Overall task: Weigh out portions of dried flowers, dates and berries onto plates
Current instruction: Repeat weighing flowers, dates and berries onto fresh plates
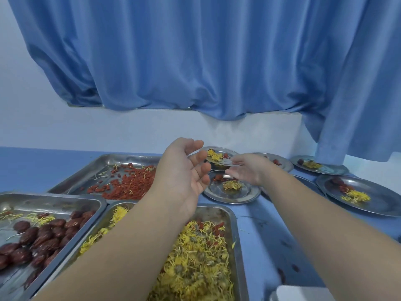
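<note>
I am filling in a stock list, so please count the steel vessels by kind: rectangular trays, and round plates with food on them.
Rectangular trays: 3 (berries tray, dates tray, flowers tray)
Round plates with food: 5
Total: 8
Not counted: one more plate rim beside the right forearm, mostly hidden.

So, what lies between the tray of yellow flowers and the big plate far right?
In the head view, only blue tabletop with stray dark red bits separates the flower tray from the plate; the right forearm crosses above it.
</note>
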The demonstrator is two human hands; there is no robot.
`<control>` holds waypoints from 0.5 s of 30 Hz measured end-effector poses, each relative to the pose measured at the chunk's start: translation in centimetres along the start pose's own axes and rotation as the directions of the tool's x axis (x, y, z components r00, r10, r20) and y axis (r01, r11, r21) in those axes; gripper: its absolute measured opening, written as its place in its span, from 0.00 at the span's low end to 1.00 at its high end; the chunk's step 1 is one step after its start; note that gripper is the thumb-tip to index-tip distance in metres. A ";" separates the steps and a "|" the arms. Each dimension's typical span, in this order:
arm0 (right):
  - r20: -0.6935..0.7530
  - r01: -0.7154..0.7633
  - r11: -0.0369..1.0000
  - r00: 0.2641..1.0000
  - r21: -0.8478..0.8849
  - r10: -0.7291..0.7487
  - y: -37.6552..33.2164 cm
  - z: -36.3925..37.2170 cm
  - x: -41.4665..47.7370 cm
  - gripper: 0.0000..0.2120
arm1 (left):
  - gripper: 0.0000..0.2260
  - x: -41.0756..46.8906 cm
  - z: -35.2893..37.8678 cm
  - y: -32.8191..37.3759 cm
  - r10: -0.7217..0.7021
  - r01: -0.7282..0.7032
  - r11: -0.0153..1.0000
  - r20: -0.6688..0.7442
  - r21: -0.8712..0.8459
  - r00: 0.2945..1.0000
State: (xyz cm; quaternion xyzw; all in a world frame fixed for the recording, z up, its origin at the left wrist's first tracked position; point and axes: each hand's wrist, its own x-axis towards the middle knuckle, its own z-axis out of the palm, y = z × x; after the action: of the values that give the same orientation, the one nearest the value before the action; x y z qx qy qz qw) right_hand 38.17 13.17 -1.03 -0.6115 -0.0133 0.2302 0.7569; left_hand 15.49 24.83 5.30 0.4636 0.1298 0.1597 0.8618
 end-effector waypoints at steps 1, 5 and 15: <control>0.020 0.010 1.000 1.000 -0.008 -0.010 -0.2 -0.1 -1.6 0.08 | 0.07 -0.8 0.4 -0.2 -0.014 0.014 1.000 0.007 -0.007 1.000; 0.093 0.075 0.997 0.993 -0.010 -0.074 -0.9 -0.5 -9.4 0.15 | 0.05 -4.6 2.2 -1.2 -0.082 0.085 0.995 0.057 -0.044 0.995; 0.072 0.159 0.987 0.985 -0.017 -0.157 -0.6 -5.8 -27.7 0.04 | 0.04 -12.5 5.6 -4.1 -0.166 0.183 0.978 0.153 -0.105 0.974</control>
State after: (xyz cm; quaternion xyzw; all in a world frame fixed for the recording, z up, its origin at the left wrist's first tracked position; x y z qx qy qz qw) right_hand 15.40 -2.37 5.30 -0.6086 -0.0907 0.1907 0.7649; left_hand 6.76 13.53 5.74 0.4089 0.0979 0.0567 0.9055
